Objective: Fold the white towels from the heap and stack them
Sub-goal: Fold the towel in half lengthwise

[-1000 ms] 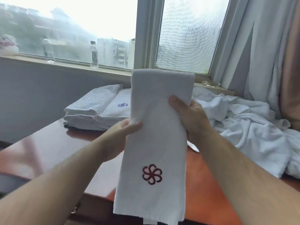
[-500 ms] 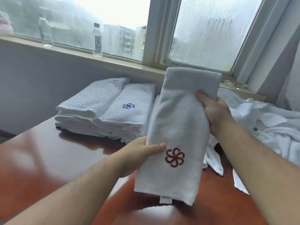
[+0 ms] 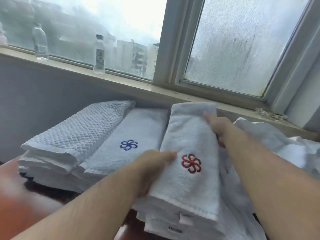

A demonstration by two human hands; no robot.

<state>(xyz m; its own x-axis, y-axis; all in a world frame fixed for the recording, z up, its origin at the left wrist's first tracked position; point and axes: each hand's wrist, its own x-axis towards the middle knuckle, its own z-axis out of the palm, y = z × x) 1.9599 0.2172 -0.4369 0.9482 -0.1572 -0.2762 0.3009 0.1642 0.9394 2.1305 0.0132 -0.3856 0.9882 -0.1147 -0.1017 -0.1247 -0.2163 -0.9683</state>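
A folded white towel with a red flower emblem (image 3: 188,144) lies on top of a stack of folded towels (image 3: 174,220) in front of me. My left hand (image 3: 149,170) grips its left edge, thumb on top. At the towel's right edge, near the far end, my right hand (image 3: 219,126) holds it with the thumb on top. To the left stand two more stacks: one topped by a towel with a blue emblem (image 3: 136,134), one of waffle-weave towels (image 3: 81,134). The heap of loose white towels (image 3: 277,146) lies to the right.
The stacks rest on a reddish-brown table (image 3: 20,201) against a grey wall under a window sill (image 3: 121,84). Two plastic water bottles (image 3: 99,55) stand on the sill, and a glass ashtray (image 3: 271,115) sits at its right end.
Both hands brought the red-emblem towel down from hanging upright in the air onto the stack beside the blue-emblem towel. The view moved closer to the stacks.
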